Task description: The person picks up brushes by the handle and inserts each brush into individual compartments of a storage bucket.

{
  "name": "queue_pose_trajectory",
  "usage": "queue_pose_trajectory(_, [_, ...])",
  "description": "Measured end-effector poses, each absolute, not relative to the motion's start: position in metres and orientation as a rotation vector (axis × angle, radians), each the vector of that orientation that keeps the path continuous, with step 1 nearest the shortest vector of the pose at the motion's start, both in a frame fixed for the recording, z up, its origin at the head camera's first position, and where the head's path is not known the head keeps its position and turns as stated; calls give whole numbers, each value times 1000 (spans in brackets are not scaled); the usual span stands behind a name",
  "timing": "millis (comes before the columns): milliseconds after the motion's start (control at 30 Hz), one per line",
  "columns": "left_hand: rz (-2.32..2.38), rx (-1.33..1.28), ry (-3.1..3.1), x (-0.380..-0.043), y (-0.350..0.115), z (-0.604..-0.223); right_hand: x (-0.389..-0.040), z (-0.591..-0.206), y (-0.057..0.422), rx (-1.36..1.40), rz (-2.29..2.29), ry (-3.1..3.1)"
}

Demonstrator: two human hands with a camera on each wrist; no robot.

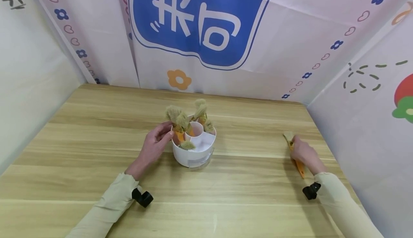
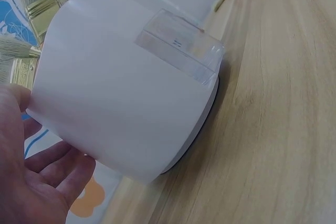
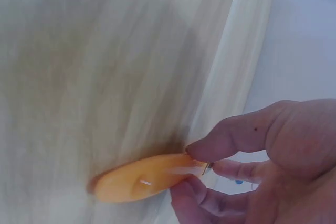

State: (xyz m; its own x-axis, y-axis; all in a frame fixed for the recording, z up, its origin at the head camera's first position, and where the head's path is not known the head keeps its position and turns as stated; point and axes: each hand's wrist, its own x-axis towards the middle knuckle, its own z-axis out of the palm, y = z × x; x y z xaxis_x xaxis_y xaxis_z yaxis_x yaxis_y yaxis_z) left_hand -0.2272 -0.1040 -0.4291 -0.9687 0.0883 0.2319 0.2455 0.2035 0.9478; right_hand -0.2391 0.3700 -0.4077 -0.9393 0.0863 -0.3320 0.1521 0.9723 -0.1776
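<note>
A round white desk organizer (image 1: 181,156) stands on the table, holding several paintbrushes (image 1: 174,113) with pale bristles and orange handles, bristles up. My left hand (image 1: 155,143) holds its left side; in the left wrist view the thumb lies at the rim and the other fingers bend against the outer wall. Far to the right, my right hand (image 1: 304,152) pinches a paintbrush (image 1: 300,167) by its orange handle between thumb and fingers. In the right wrist view, that handle (image 3: 142,179) is low over the wood; whether it touches, I cannot tell.
A clear drawer (image 2: 181,45) juts from the organizer's front. The wooden table (image 1: 245,187) meets a printed backdrop (image 1: 155,69) at the back and a white side wall (image 1: 361,130) on the right, near my right hand.
</note>
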Motion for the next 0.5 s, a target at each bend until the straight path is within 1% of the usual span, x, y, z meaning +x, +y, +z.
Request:
queue_pose_trajectory(200, [-1892, -318, -2339, -226, -105, -427, -238, -406, 365, 169, -272, 2790])
queue_pose_trajectory(500, [-1892, -324, -2336, -226, -104, -427, -265, -402, 358, 214, -315, 2838])
